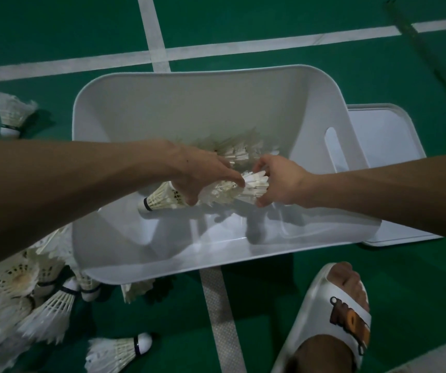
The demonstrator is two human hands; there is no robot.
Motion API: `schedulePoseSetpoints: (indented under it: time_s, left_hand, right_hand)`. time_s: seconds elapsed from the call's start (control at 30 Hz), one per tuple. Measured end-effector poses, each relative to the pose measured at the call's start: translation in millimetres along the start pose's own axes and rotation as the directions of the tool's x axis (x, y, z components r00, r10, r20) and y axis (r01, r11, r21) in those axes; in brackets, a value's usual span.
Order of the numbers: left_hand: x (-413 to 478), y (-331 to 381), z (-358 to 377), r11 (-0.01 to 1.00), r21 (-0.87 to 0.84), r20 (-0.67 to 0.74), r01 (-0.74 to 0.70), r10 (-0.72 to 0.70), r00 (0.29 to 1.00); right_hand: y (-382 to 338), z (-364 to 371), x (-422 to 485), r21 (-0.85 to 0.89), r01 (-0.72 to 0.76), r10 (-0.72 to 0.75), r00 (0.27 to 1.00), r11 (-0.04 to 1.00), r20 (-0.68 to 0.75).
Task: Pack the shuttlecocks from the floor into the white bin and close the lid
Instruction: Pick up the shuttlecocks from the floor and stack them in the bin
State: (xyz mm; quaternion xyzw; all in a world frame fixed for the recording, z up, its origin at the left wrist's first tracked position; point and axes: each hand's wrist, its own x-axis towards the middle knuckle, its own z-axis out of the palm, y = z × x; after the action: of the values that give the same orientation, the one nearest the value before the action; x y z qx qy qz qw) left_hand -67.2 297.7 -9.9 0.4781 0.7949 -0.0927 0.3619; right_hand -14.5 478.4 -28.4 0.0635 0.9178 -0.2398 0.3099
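A white bin (146, 103) stands open on the green floor. Both my hands reach inside it. My left hand (200, 176) grips a nested row of white feather shuttlecocks (162, 199), cork end pointing left. My right hand (281, 181) holds the feathered end of the same row (254, 185). More shuttlecocks (240, 150) lie on the bin's bottom behind my hands. A heap of loose shuttlecocks (28, 300) lies on the floor at the lower left. The white lid (388, 146) lies flat on the floor to the right of the bin.
One shuttlecock (13, 114) lies on the floor left of the bin, another (119, 351) near the bottom edge. My foot in a white slipper (343, 319) stands at the lower right. White court lines (157, 36) cross the floor.
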Motion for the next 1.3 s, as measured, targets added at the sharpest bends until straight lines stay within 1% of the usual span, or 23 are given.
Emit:
schedulePoseSetpoints:
  time_s: [0.13, 0.33, 0.43, 0.5, 0.57, 0.63, 0.73, 0.8, 0.87, 0.93, 1.0, 1.13, 1.2, 1.3]
  left_hand:
    - [-0.7, -0.8, 1.1, 0.999, -0.038, -0.008, 0.017, -0.017, 1.000]
    - [-7.2, 4.3, -2.6, 0.997, -0.058, -0.060, 0.050, -0.054, 0.997]
    - [-12.4, 4.1, -5.9, 0.989, -0.146, -0.113, 0.005, -0.022, 0.993]
    - [-16.8, 4.1, -9.5, 0.978, -0.209, -0.175, -0.015, -0.022, 0.984]
    - [-21.7, 5.1, -13.9, 0.957, -0.289, -0.262, -0.006, -0.073, 0.962]
    - [-25.4, 5.6, -16.8, 0.916, -0.400, -0.327, -0.011, -0.132, 0.936]
    - [-26.7, 8.8, -17.6, 0.865, -0.501, -0.381, -0.035, -0.184, 0.906]
    - [-24.5, 12.5, -17.6, 0.842, -0.538, -0.404, -0.040, -0.217, 0.889]
    - [-20.1, 17.8, -18.4, 0.813, -0.579, -0.440, -0.066, -0.243, 0.864]
    - [-14.4, 23.2, -20.6, 0.790, -0.606, -0.480, -0.095, -0.267, 0.836]
    - [-8.7, 28.0, -23.4, 0.778, -0.617, -0.502, -0.115, -0.276, 0.820]
    - [3.2, 34.6, -25.7, 0.779, -0.613, -0.526, -0.130, -0.280, 0.803]
    - [7.8, 38.2, -25.6, 0.785, -0.605, -0.531, -0.136, -0.270, 0.803]
    - [13.9, 36.5, -20.1, 0.743, -0.647, -0.510, -0.169, -0.258, 0.821]
  right_hand:
    - [1.8, -3.3, 0.5, 0.033, 0.005, -0.006, 1.000, 0.999, 0.022]
    - [-0.6, -21.2, -6.4, -0.113, 0.074, -0.065, 0.994, 0.991, 0.083]
    - [-2.4, -31.2, -13.3, -0.203, 0.092, -0.066, 0.989, 0.975, 0.133]
    - [-5.2, -40.0, -16.5, -0.255, 0.107, -0.071, 0.987, 0.961, 0.147]
    - [-8.5, -50.3, -18.8, -0.319, 0.119, -0.080, 0.988, 0.940, 0.133]
    - [-12.1, -59.9, -21.4, -0.340, 0.119, -0.089, 0.991, 0.933, 0.103]
    - [-17.5, -71.8, -28.5, -0.252, 0.142, -0.133, 0.990, 0.957, 0.053]
    - [-22.4, -76.2, -35.9, -0.114, 0.205, -0.203, 0.979, 0.972, 0.029]
    - [-29.7, -77.9, -44.4, -0.005, 0.277, -0.276, 0.961, 0.961, 0.029]
    - [-33.1, -77.1, -50.6, 0.030, 0.310, -0.311, 0.950, 0.950, 0.026]
    - [-31.3, -76.8, -52.5, 0.027, 0.306, -0.306, 0.952, 0.952, 0.016]
    - [-22.6, -80.9, -53.3, -0.065, 0.309, -0.308, 0.951, 0.949, 0.025]
    - [-19.0, -82.4, -53.6, -0.157, 0.324, -0.326, 0.945, 0.933, 0.011]
    - [-16.0, -83.0, -52.7, -0.316, 0.299, -0.305, 0.952, 0.900, 0.034]
